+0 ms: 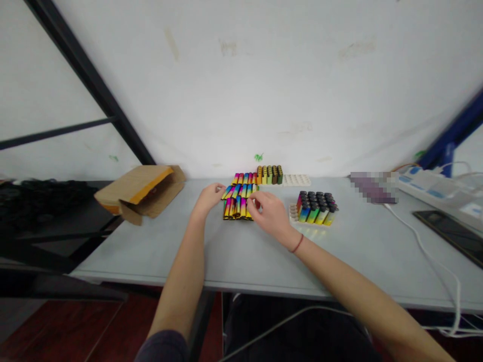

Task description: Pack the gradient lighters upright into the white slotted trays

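Shiny rainbow-coloured lighter sleeves [237, 207] lie in several rows on the table, in front of me. At the left end of the middle row, my left hand [210, 197] has its fingers curled in against the sleeves. My right hand [270, 215] is at the right end of the rows, thumb and fingers bent together. What sits between the fingertips of either hand is too small to make out. Right of my right hand, black-topped lighters [317, 207] stand upright in a white holed tray [293, 213].
Behind the rows stand several gold-topped casings [270, 175] beside another white holed tray [297, 180]. An open cardboard box [139, 188] lies at the left. On the right are a phone [449, 231], a power strip [433, 188] and a white cable [418, 231]. A wall [264, 90] closes the back.
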`<action>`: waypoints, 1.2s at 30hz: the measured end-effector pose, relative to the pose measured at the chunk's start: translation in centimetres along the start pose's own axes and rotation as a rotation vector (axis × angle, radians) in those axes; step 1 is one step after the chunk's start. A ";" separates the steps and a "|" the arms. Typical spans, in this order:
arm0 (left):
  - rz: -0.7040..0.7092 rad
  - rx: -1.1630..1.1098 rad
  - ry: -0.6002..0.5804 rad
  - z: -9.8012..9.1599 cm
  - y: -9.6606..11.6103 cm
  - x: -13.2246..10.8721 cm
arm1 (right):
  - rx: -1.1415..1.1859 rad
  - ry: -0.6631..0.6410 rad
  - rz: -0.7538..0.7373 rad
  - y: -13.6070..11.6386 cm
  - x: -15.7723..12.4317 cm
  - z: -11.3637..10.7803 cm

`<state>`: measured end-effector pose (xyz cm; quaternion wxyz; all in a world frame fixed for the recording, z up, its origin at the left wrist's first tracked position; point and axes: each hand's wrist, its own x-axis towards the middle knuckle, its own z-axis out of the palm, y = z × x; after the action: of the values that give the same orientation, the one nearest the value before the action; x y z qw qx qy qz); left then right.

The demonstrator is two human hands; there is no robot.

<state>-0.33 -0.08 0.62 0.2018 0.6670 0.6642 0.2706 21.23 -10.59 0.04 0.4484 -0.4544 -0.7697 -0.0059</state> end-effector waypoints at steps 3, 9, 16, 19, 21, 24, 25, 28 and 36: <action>0.202 -0.040 0.115 0.8 1.7 -0.7 | -0.023 0.091 -0.297 -0.3 -2.5 -5.2; 0.504 -0.249 -0.270 5.4 7.0 -3.5 | -0.205 0.055 -0.374 10.3 -9.0 -15.3; 0.656 -0.276 -0.544 12.7 11.9 -4.5 | -0.293 -0.380 0.168 20.2 -11.2 -16.1; 0.673 -0.376 -0.606 14.6 12.6 -4.0 | -0.159 -0.438 0.161 20.0 -9.6 -14.1; 0.656 -0.424 -0.611 15.1 12.5 -3.8 | -0.043 -0.475 0.195 19.5 -8.1 -13.1; 0.620 -0.437 -0.598 15.0 12.1 -3.7 | 0.142 -0.527 0.262 19.2 -6.7 -12.3; 0.611 -0.440 -0.591 14.9 12.0 -3.7 | 0.161 -0.513 0.271 19.1 -6.6 -12.2; 0.597 -0.451 -0.567 14.6 11.8 -3.8 | 0.115 -0.440 0.271 19.3 -7.0 -11.9; 0.618 -0.469 -0.542 14.6 11.8 -3.8 | 0.062 -0.394 0.241 19.0 -7.7 -11.5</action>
<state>18.17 -2.99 -3.59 0.4230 0.8163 0.2792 0.2770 43.91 -9.57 -6.05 0.3007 -0.5217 -0.7822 0.1600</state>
